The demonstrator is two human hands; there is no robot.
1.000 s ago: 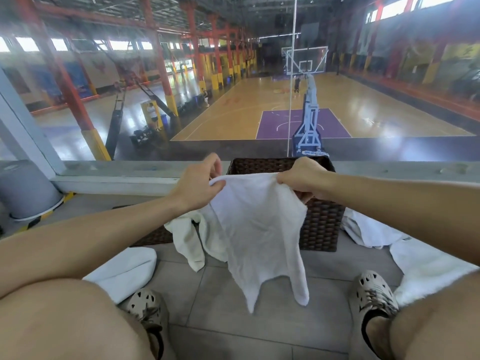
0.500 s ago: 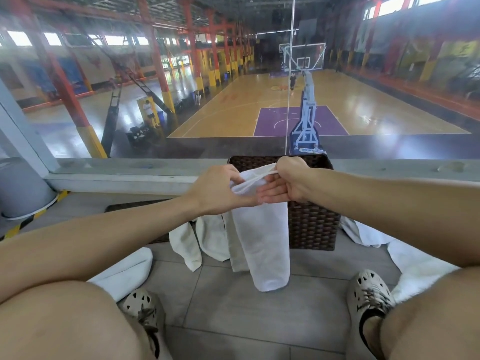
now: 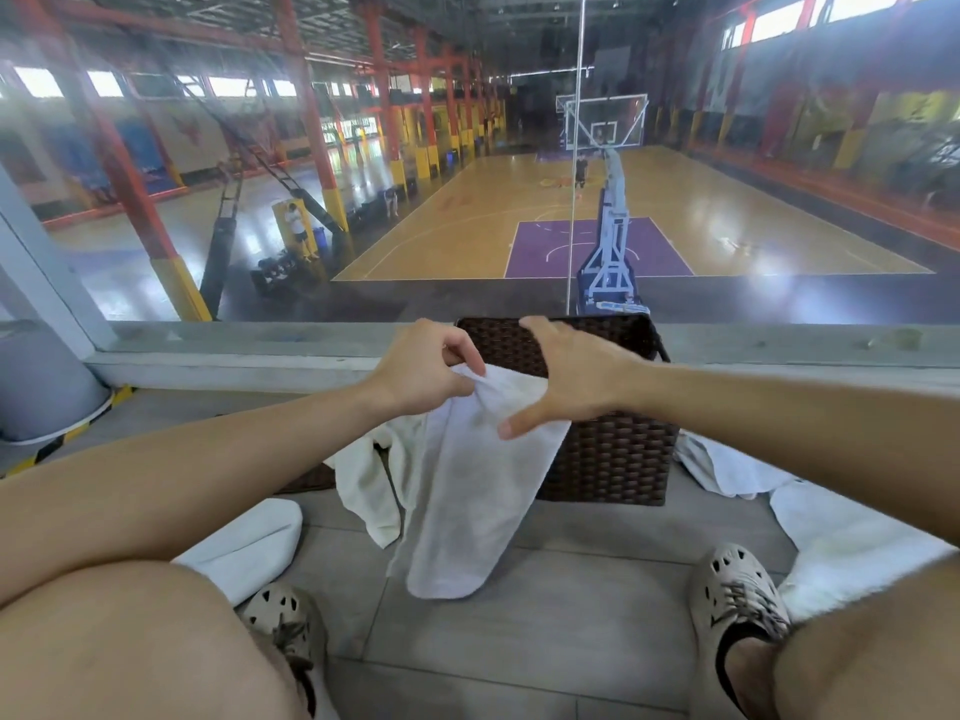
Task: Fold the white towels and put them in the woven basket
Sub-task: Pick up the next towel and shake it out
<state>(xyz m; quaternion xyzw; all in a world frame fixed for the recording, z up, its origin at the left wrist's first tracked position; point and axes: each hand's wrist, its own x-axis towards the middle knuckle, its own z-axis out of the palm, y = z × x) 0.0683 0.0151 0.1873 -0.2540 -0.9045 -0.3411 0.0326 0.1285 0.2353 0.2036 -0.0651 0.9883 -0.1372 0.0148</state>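
A white towel [image 3: 467, 491], folded lengthwise, hangs in the air in front of the dark woven basket [image 3: 613, 459]. My left hand [image 3: 421, 374] pinches its top edge between thumb and fingers. My right hand [image 3: 571, 376] is beside it with fingers spread; the thumb lies across the towel's front near the top. The basket stands on the tiled floor against the window ledge, and its inside is hidden by my hands.
Another white towel [image 3: 369, 475] lies crumpled against the basket's left side. More white towels lie at the right [image 3: 831, 537] and a folded one by my left foot [image 3: 244, 548]. A glass wall [image 3: 467, 200] closes off the front; a grey drum [image 3: 41, 387] stands at left.
The towel was spread wide between both hands, then the hands came together and folded it in half. My right hand has now let go of the top edge and opened its fingers.
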